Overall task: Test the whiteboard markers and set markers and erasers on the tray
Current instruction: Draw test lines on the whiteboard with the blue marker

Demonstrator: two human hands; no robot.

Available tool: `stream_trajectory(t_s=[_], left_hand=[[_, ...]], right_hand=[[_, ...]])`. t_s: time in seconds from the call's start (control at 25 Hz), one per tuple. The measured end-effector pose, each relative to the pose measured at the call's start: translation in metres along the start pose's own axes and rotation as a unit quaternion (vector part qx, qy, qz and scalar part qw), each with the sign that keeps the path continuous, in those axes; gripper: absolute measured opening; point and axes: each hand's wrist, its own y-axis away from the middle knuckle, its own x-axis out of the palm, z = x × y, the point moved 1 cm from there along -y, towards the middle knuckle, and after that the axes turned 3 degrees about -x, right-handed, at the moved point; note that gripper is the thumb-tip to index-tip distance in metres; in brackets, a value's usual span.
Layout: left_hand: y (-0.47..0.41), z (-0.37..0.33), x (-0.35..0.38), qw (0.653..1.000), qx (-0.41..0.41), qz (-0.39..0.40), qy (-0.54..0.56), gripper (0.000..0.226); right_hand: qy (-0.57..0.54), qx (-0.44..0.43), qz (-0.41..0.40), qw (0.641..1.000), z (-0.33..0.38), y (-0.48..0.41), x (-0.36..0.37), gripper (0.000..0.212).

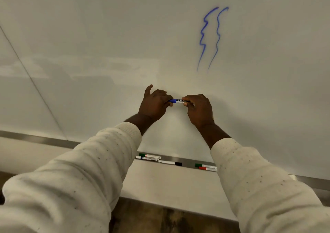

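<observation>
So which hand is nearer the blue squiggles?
Right. The right hand is below the squiggles; the left hand is below and further left. Both hold the marker.

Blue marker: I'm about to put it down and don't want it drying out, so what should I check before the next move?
1. Grip: left hand and right hand both hold the blue marker. Ok.
2. Ink works: two blue squiggles show on the whiteboard. Ok.
3. Cap pushed fully home: fingers cover the joint. Cannot tell.
4. Free spot on the tray: gap right of the black marker. Ok.
5. Eraser on the tray: none in view. Cannot tell.
</observation>
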Motion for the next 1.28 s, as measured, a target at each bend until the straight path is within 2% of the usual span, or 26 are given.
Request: stream_trajectory(t_s=[0.4,0.56,0.72,0.96,1.28], left_hand=[[0.056,0.058,0.02,0.996,-0.043,0.076,-0.002,0.014],[0.082,0.112,0.031,0.993,-0.053,0.102,0.01,0.015],[0.115,0.175,0.042,0.988,-0.076,0.129,0.028,0.018],[0.167,0.282,0.066,0.974,-0.156,0.152,0.053,0.022],[0.224,0.369,0.103,0.955,-0.211,0.205,0.03,0.02]], right_hand=[[-0.066,0.071,0.099,0.99,0.023,0.019,0.095,0.022],[-0.078,0.066,0.128,0.986,0.045,0.027,0.143,0.02],[-0.067,0.02,0.16,0.985,0.071,0.038,0.198,0.018],[-0.059,0.094,0.225,0.968,0.101,0.061,0.297,0.025],[-0.022,0.12,0.286,0.95,0.141,0.082,0.401,0.026]])
